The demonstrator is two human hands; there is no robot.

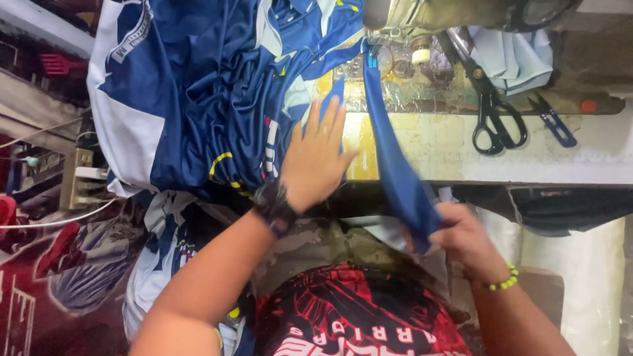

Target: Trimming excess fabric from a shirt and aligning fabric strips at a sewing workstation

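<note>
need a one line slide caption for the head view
Left hand flat on blue and white garment, right hand pulling a blue fabric strip from the sewing machine, black scissors nearby.

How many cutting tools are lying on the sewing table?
2. Black scissors lie on the table right of the machine; small blue thread snips lie further right. More may be hidden under the blue fabric.

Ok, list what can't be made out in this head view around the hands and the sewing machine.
- Sewing machine: cut off by the top edge; the needle is not clear.
- Right hand: blurred, its fingertips hidden in the blue strip it grips.
- Table under the left hand: covered by the blue and white garment.
- Scissors: blade tips hidden under the machine.
- Small blue snips: too small for detail.
</note>
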